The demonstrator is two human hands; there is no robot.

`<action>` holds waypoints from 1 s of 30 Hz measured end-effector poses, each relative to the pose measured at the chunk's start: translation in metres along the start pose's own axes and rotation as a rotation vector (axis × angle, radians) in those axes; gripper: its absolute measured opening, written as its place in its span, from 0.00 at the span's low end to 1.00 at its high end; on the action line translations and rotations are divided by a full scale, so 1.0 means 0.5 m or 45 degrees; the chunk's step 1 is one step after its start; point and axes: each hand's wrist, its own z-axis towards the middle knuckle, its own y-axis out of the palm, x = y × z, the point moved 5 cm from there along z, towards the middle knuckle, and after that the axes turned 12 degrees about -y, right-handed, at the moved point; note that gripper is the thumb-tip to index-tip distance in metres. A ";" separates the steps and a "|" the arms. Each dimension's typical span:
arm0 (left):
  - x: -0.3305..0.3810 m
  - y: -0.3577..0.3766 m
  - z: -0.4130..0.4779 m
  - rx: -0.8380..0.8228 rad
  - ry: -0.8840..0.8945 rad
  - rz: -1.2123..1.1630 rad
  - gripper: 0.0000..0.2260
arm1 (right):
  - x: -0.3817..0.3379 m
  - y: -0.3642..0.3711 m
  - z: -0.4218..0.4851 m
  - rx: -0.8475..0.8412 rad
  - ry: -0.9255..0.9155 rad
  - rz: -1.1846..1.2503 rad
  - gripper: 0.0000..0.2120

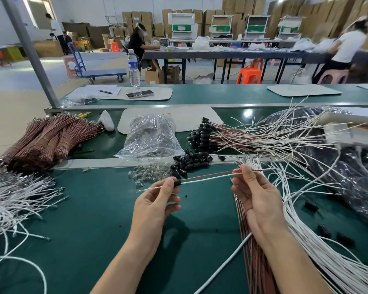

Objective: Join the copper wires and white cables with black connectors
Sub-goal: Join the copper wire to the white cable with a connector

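Note:
My left hand pinches a black connector between thumb and forefinger above the green table. A white cable and a copper wire run from the connector to my right hand, which pinches both near their far ends. A short white end sticks out left of the connector. A pile of loose black connectors lies just behind the hands. Under my right forearm lies a bundle of copper wires and white cables.
Tied copper wire bundles lie at the left, loose white cables below them. A clear bag of small parts stands at centre. Joined wire assemblies fan out at the right beside black plastic sheeting. People work at far tables.

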 end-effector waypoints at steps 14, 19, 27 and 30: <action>-0.009 0.028 -0.016 -0.172 0.070 0.253 0.09 | 0.041 0.062 -0.051 -0.335 0.086 -0.244 0.14; -0.012 0.033 -0.019 -0.241 0.049 0.304 0.10 | 0.051 0.069 -0.061 -0.372 0.072 -0.282 0.12; -0.014 0.030 -0.013 -0.207 0.062 0.288 0.13 | 0.053 0.069 -0.059 -0.422 -0.017 -0.382 0.12; -0.015 0.025 -0.007 -0.180 0.053 0.277 0.15 | 0.044 0.059 -0.048 -0.373 -0.074 -0.425 0.11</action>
